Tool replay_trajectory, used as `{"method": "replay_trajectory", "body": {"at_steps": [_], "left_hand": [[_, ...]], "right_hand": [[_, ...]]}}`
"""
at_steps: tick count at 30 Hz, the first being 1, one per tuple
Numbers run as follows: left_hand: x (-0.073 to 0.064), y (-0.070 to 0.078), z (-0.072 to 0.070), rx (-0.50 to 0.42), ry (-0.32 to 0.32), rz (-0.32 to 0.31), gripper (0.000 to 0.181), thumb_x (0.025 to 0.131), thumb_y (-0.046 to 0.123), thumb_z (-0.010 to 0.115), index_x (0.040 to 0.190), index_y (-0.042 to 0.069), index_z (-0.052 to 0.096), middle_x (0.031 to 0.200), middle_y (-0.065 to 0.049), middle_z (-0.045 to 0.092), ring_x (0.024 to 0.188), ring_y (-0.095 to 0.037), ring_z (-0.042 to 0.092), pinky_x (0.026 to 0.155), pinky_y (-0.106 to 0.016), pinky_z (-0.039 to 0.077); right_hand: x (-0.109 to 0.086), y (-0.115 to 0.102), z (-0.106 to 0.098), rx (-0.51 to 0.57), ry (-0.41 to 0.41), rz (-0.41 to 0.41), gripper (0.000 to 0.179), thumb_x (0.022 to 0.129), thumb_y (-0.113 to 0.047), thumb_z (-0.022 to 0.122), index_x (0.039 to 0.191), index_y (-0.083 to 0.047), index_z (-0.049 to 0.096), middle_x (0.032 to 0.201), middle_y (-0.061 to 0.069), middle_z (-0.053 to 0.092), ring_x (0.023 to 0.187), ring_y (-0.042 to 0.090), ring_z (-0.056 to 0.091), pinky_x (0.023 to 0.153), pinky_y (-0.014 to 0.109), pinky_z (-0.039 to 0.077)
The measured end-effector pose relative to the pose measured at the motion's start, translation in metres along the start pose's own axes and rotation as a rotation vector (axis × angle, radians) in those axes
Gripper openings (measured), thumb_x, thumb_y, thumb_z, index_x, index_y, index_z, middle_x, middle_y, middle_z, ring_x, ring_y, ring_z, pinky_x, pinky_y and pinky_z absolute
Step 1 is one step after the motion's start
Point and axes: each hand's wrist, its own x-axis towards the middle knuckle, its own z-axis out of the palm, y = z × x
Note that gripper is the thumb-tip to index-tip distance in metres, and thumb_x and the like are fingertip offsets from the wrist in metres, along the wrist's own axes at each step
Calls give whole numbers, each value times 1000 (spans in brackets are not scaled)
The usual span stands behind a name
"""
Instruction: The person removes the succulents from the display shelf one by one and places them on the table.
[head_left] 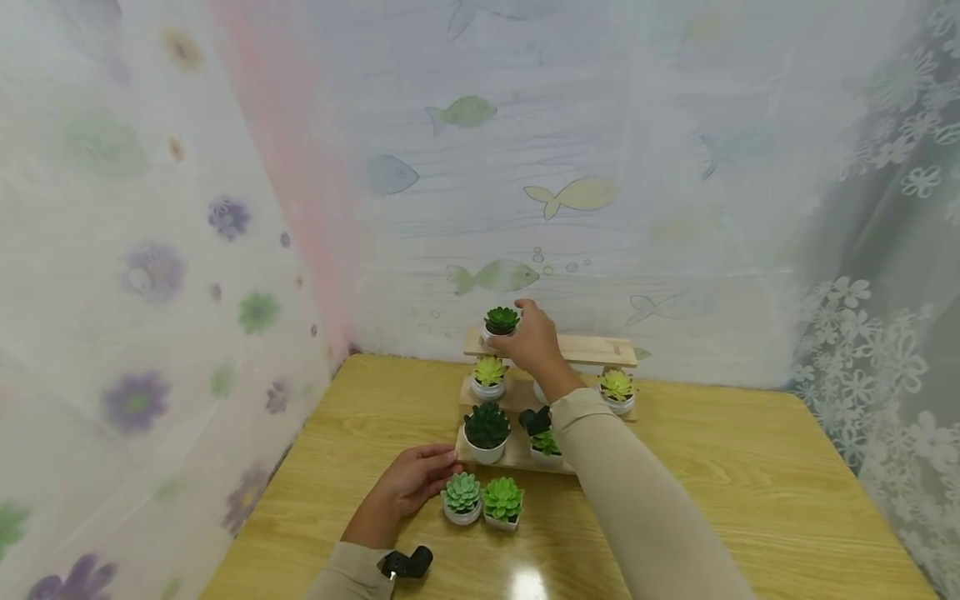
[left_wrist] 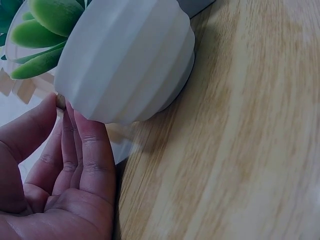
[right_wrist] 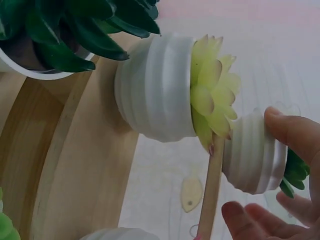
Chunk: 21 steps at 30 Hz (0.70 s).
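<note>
A dark green succulent in a ribbed white pot (right_wrist: 255, 152) stands at the left end of the top plank of a tiered wooden plant stand (head_left: 592, 348). My right hand (head_left: 534, 340) is around its right side, thumb touching the pot; the other fingertips are spread and apart from it. At the lower left, my left hand (head_left: 420, 477) pinches the front corner of the stand's bottom tier between thumb and fingertips. Close by that hand are a pale green succulent (head_left: 462, 493) in a white pot and a bright green succulent (head_left: 502, 500) in a square pot.
On the middle tier are yellow-green succulents, one left (head_left: 489, 375) and one right (head_left: 617, 387). The bottom tier bears a dark succulent (head_left: 487, 429) and a green one (head_left: 547, 443), partly behind my right sleeve (head_left: 645, 483). A printed curtain (head_left: 420, 225) hangs behind the wooden table (head_left: 750, 467).
</note>
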Motion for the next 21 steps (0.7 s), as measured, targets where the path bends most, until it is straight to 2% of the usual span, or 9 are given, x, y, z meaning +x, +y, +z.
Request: {"method": "replay_trajectory", "body": {"at_steps": [3,6,9,18,21], "left_hand": [[0,0,-1,9,-2,2,41,102,16,67,138,-4,57,103,-4,77,97,-12,73,82,-24,60],[0,-1,-1,11,-1,-1,41,103,15,66,138,-4,58,102,-3,77,96,-11,73,81,-24,60],[7,1,-5,9,-13,4,39,103,15,65,137,-4,58,101,-2,77,95,-11,73,81,-24,60],[28,4,-20,6,-50,12,40,104,14,65,138,-5,57,101,-3,77,94,-11,73,80,-23,60],[35,8,-25,10,-57,6,39,104,13,64,138,-4,58,100,-2,77,95,-11,73,80,-23,60]], "right_hand": [[-1,1,1,1,-1,-10,84,90,-33,84,157,-11,38,141,16,59,114,35,64,95,52,56],[-2,2,2,8,-3,-8,82,90,-32,84,155,-11,39,128,15,65,99,31,67,88,49,58],[2,3,5,5,10,0,82,90,-32,84,155,-11,40,127,16,65,101,30,67,88,48,58],[15,3,12,-14,63,-18,80,90,-31,83,155,-9,40,146,18,56,125,36,62,100,52,55],[19,0,14,-23,79,-27,80,90,-31,83,155,-9,40,146,18,56,125,36,62,100,52,55]]}}
